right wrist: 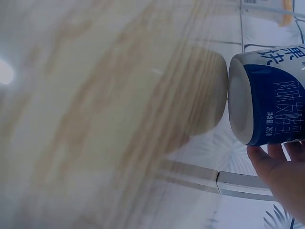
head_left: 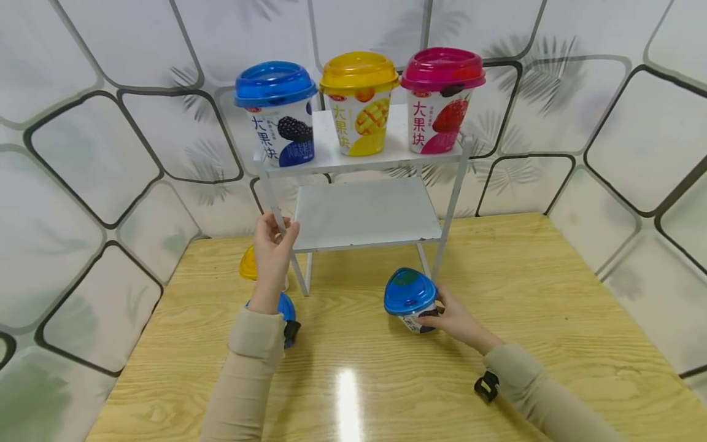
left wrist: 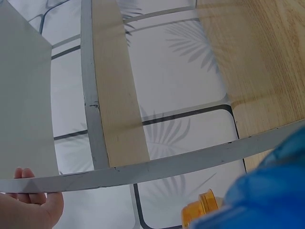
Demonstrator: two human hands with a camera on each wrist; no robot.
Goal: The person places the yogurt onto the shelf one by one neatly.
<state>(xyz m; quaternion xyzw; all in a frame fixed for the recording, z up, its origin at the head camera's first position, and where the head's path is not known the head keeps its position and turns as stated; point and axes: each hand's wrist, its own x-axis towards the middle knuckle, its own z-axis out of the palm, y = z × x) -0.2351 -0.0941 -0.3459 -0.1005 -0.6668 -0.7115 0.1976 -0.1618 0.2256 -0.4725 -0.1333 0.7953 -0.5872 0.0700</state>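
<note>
A white metal two-tier rack (head_left: 364,212) stands at the back of the wooden table. My left hand (head_left: 270,252) grips its front left post (head_left: 269,190), thumb on one side and fingers on the other. The left wrist view shows these fingers (left wrist: 33,210) at the post beside the lower shelf. My right hand (head_left: 458,316) holds a blue-lidded yogurt cup (head_left: 409,291) by its side, near the rack's front right leg. In the right wrist view the cup's base (right wrist: 240,105) meets its reflection, so it is at or very near the tabletop.
On the top shelf stand a blue-lidded cup (head_left: 276,116), a yellow-lidded cup (head_left: 359,101) and a pink-lidded cup (head_left: 442,98). Partly hidden by my left arm are a yellow lid (head_left: 248,264) and a blue lid (head_left: 286,307). Patterned walls surround the table (head_left: 420,380).
</note>
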